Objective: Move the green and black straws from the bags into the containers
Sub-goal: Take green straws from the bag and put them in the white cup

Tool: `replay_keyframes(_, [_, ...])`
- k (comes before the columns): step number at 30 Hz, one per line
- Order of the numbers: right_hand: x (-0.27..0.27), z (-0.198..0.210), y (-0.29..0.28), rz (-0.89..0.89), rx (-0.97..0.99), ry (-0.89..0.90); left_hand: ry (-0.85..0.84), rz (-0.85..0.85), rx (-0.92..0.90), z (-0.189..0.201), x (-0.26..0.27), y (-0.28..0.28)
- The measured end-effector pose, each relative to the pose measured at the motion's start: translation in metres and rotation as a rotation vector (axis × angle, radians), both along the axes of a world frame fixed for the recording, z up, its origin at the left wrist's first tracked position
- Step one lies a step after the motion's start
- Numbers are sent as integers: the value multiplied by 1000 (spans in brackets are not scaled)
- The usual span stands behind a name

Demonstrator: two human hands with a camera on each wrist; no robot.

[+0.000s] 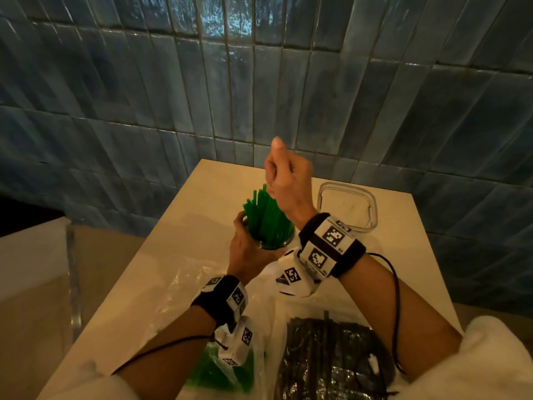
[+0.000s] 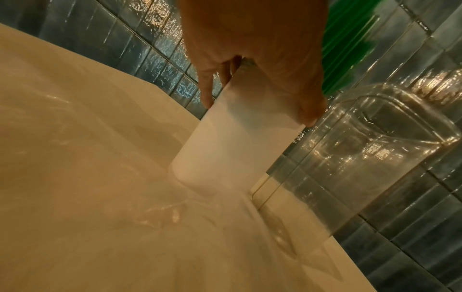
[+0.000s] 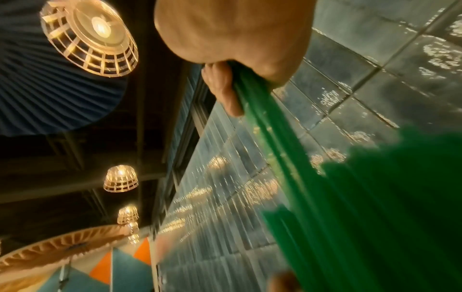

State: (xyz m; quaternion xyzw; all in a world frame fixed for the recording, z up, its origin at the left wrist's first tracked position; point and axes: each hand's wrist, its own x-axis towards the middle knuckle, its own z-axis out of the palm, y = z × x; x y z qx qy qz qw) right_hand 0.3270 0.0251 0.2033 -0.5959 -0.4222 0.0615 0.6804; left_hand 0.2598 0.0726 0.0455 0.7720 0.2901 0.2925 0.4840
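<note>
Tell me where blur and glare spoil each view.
Head: warm, dim, glare on the wall tiles; left wrist: soft focus, glints on the clear container; right wrist: green straws smeared by blur, lamp blown out.

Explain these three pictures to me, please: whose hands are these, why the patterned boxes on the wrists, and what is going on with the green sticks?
No machine here: a person works with bare hands, wearing three cameras. The top picture is from the head; the patterned boxes on the wrists are the other two cameras, looking along each hand.

The left hand holds a white container standing on the pale table. Green straws stand fanned out in it. The right hand, raised above, pinches a few green straws, seen best in the right wrist picture.

Behind stands a clear container with no straws visible in it. Nearest the person lie a plastic bag of green straws and a bag of black straws.
</note>
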Motion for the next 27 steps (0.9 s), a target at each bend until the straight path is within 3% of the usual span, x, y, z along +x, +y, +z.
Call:
replay_keyframes(2, [5, -21, 2, -9, -224, -122, 0, -10, 3, -2, -1, 1])
replay_keyframes(6, [14, -61, -5, -132, -697, -718, 32, 8, -2, -1, 0, 2])
replay_keyframes(12, [9, -67, -17, -127, -850, -852, 86, -12, 25, 3, 0, 2])
replay_keyframes(15, [2, -68, -34, -179, -750, -777, 121, -65, 73, 7, -8, 2])
replay_keyframes(19, [-31, -85, -86, -228, -339, -333, 405, -27, 15, 13, -53, -8])
replay_keyframes(21, [-47, -107, -108, -169, -488, -161, 609, -90, -40, 7, -86, -25])
replay_keyframes(24, [-66, -144, -121, 95, -1067, -99, 967, -211, -119, -13, -121, -58])
replay_keyframes(27, [-85, -163, -116, 258, -1258, -119, 1128, -255, -98, -36, -130, -76])
